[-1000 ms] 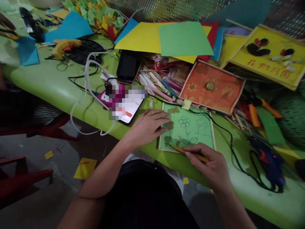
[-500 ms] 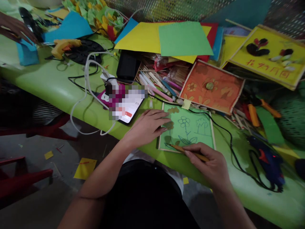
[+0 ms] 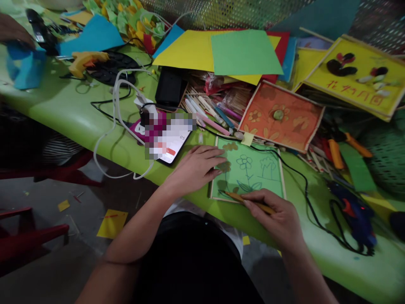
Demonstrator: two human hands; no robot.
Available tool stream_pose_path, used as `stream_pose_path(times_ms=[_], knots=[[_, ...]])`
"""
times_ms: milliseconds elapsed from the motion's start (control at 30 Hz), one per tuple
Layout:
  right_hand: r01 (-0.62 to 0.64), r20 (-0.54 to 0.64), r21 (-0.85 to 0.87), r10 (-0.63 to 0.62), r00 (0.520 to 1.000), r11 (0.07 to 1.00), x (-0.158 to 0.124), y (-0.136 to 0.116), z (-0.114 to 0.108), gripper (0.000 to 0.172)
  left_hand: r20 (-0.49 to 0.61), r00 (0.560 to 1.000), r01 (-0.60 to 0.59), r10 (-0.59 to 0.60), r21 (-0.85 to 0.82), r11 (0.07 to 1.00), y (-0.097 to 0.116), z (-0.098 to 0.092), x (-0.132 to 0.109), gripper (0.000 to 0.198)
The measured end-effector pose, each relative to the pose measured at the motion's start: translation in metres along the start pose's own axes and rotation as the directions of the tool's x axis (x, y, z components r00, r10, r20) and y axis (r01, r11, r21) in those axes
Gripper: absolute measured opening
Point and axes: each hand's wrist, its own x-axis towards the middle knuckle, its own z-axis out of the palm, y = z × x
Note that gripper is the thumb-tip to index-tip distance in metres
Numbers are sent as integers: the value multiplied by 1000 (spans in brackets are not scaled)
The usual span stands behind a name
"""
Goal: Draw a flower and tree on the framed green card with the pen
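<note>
Green wood-framed drawing panel [image 3: 256,169] lies flat on the green tabletop [image 3: 76,99], close to its near edge and directly in front of the person. Dark outlines on it show a flower with two broad leaves in the middle and a tree-like shape to the right. The left hand [image 3: 198,169] is released and flat, its fingertips resting over the panel's left edge and gripping nothing. The right hand [image 3: 276,215] grasps a yellow pencil [image 3: 236,196] between thumb and fingers, the dark point at the panel's lower left, beside a leaf-like line; whether it presses on the paper is hard to tell. A black cord [image 3: 306,185] runs past the panel's top right corner towards a blue glue gun [image 3: 356,219] on the right. Beyond the panel leans an orange framed picture [image 3: 268,112] with flowers, near a heap of thin wooden sticks [image 3: 196,105]. Left of these, a smartphone [image 3: 174,145] lies against a purple power strip [image 3: 144,131]. At far left, a co-worker's hand [image 3: 14,31] is at some blue paper [image 3: 30,74]
</note>
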Motion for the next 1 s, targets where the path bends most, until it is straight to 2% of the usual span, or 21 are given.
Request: stream_pose_path(times_ms=[300,467,700,1000], knots=[[3,-13,6,-3,1000,1000,2,-2,0,12,-3,1000,7,-7,-6,1000,0,1,0,32],[-60,-77,44,63,995,997,-3,-3,0,10,0,1000,3,-3,-7,1000,0,0,0,31],[-91,-96,80,98,991,993,-7,1,-5,10,9,1000,0,0,11,1000,-1,0,0,31],[-57,-42,15,58,997,998,-5,3,-5,11,0,1000,-12,12,13,1000,-1,-1,0,30]])
